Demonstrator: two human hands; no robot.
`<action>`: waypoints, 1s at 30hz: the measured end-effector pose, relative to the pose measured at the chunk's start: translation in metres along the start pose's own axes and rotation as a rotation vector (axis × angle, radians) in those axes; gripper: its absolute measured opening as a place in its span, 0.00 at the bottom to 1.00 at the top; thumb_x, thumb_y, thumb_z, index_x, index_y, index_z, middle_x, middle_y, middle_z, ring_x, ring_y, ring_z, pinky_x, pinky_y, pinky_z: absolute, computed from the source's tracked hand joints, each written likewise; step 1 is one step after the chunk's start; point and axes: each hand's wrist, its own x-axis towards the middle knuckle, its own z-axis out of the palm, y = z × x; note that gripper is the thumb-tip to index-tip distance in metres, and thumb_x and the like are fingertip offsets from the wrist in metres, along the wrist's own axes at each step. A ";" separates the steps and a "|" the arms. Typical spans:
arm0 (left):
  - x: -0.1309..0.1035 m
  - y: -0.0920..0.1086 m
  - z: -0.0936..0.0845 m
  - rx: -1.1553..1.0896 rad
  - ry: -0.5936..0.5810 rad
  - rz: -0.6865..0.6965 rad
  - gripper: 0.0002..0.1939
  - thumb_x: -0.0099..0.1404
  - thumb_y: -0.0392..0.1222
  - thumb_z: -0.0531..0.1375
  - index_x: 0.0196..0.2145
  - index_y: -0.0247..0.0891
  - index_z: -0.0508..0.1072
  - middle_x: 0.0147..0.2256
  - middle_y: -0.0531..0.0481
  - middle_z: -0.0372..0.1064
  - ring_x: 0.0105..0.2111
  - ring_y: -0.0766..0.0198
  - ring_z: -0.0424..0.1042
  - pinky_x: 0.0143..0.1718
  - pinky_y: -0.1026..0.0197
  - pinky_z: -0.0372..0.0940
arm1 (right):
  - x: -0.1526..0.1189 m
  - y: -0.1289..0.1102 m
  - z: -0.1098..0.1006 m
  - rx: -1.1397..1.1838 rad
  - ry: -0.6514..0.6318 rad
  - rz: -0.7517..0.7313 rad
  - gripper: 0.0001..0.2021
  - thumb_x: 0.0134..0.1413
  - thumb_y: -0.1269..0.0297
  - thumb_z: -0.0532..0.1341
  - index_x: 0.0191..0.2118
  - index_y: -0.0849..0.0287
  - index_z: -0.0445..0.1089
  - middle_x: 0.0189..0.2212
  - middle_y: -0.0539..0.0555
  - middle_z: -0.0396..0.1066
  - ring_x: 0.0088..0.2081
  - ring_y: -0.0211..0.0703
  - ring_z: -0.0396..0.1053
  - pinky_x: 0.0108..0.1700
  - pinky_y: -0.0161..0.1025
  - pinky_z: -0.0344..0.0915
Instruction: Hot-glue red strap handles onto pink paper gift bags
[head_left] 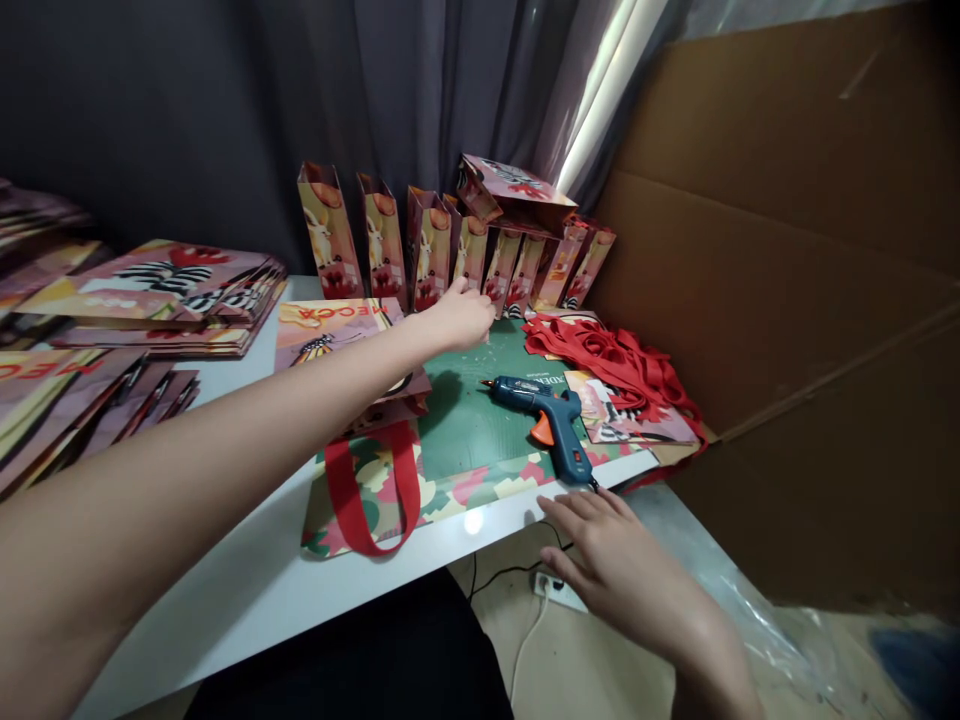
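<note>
Dark curtain [405, 70], white worktop [247, 560]: upright paper bags [429, 250] at twelve o'clock — probably light, easily creased, best held by side edges. Left hand [463, 316] at them, grasp unclear; right hand [611, 548] empty, fingers parted, near the glue gun [534, 396] — four o'clock.

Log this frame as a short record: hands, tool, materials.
left hand: extended to the row of upright paper bags; contact unclear
right hand: open, near the table edge, below the glue gun
tool: glue gun, lying down, nozzle leftward
materials: red ribbon heaped right; flat paper bags stacked left
</note>
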 end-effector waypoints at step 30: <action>-0.081 0.035 -0.001 -1.114 -0.068 -0.280 0.26 0.73 0.51 0.40 0.52 0.40 0.73 0.51 0.42 0.75 0.53 0.53 0.73 0.49 0.47 0.68 | 0.058 -0.073 -0.009 0.044 0.586 -0.551 0.37 0.66 0.47 0.50 0.72 0.41 0.29 0.72 0.42 0.28 0.72 0.48 0.25 0.71 0.57 0.27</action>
